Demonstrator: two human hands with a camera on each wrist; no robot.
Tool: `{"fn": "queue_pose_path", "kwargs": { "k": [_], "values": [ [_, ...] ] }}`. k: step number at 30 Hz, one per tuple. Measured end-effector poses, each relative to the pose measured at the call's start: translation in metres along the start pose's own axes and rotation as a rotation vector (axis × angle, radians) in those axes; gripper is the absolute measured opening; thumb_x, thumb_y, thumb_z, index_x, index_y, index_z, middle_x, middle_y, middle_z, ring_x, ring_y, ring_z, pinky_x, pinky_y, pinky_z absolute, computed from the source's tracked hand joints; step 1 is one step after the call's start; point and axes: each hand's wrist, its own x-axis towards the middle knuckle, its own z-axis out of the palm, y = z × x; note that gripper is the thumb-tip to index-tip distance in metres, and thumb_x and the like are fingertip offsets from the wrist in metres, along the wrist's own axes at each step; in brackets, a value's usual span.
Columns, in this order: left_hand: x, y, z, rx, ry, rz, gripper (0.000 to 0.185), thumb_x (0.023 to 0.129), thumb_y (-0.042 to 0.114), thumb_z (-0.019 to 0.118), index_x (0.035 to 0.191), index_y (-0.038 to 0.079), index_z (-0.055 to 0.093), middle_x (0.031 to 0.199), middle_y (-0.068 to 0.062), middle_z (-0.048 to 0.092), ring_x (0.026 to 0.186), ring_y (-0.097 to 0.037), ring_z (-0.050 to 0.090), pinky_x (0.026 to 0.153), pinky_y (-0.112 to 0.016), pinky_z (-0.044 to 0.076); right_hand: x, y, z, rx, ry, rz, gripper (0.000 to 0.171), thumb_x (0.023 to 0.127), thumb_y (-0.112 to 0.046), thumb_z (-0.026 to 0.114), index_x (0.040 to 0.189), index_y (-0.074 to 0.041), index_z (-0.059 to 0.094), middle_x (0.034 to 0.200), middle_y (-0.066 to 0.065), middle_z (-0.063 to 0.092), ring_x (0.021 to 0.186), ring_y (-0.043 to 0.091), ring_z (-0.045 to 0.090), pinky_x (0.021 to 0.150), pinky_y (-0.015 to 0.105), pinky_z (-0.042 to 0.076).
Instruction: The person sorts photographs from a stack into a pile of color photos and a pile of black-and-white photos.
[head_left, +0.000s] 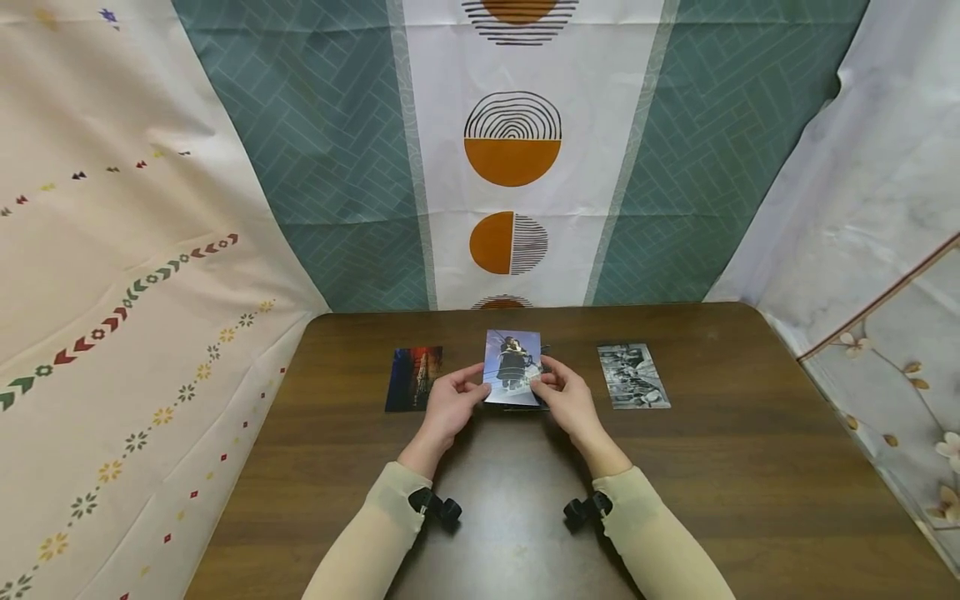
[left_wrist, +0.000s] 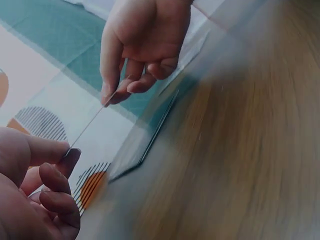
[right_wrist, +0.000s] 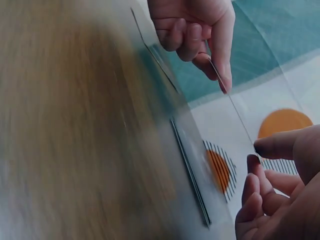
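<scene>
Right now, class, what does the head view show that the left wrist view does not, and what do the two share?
Only the head view shows the picture on the held photo card, two more cards lying flat, a dark one to its left and a black-and-white one to its right, and the whole brown table. Only the left wrist view shows the held card edge-on as a thin line, above a small stack of cards on the table. Both show the left hand and right hand pinching that card between the fingers.
</scene>
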Motion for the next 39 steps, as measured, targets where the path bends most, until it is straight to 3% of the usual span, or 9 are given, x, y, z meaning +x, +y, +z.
{"fn": "queue_pose_path", "kwargs": {
  "k": [9, 17, 23, 31, 39],
  "values": [
    [-0.006, -0.008, -0.054, 0.043, -0.013, -0.012, 0.044, 0.095, 0.012, 0.081, 0.139, 0.010, 0.073, 0.086, -0.006, 0.071, 0.056, -0.014, 0.048, 0.053, -0.027, 0.043, -0.001, -0.008, 0.045, -0.030, -0.074, -0.046, 0.058, 0.096, -0.010, 0.076, 0.151, -0.003, 0.059, 0.108, 0.014, 0.076, 0.100, 0.027, 0.072, 0.081, 0.031, 0.054],
    [-0.010, -0.020, -0.090, 0.063, 0.035, -0.015, 0.049, 0.094, 0.011, 0.081, 0.142, 0.006, 0.070, 0.094, -0.008, 0.067, 0.061, -0.016, 0.054, 0.059, -0.027, 0.050, -0.001, -0.012, 0.083, -0.104, -0.143, -0.112, 0.061, 0.095, -0.013, 0.078, 0.152, 0.000, 0.057, 0.102, 0.009, 0.076, 0.089, 0.017, 0.069, 0.082, 0.034, 0.055],
    [-0.015, -0.025, -0.112, 0.154, 0.058, -0.019, 0.060, 0.090, 0.013, 0.087, 0.146, 0.007, 0.067, 0.104, -0.012, 0.064, 0.068, -0.018, 0.054, 0.056, -0.024, 0.043, -0.001, -0.020, 0.107, -0.113, -0.188, -0.135, 0.074, 0.091, -0.017, 0.082, 0.156, -0.001, 0.052, 0.108, 0.008, 0.073, 0.092, 0.017, 0.065, 0.084, 0.034, 0.053],
    [-0.019, -0.027, -0.133, 0.219, 0.016, -0.035, 0.076, 0.085, 0.016, 0.092, 0.153, 0.005, 0.059, 0.108, -0.011, 0.058, 0.085, -0.022, 0.050, 0.062, -0.025, 0.039, 0.001, -0.022, 0.129, -0.227, -0.274, -0.176, 0.103, 0.080, -0.026, 0.095, 0.162, 0.003, 0.040, 0.112, 0.004, 0.065, 0.098, 0.019, 0.059, 0.088, 0.036, 0.051],
    [-0.021, -0.031, -0.147, 0.343, 0.024, -0.043, 0.082, 0.082, 0.019, 0.095, 0.155, 0.006, 0.058, 0.107, -0.011, 0.055, 0.090, -0.025, 0.050, 0.070, -0.031, 0.039, 0.004, -0.025, 0.144, -0.308, -0.283, -0.202, 0.103, 0.077, -0.027, 0.096, 0.161, 0.002, 0.043, 0.109, 0.001, 0.063, 0.095, 0.016, 0.055, 0.085, 0.034, 0.049]
  ]
}}
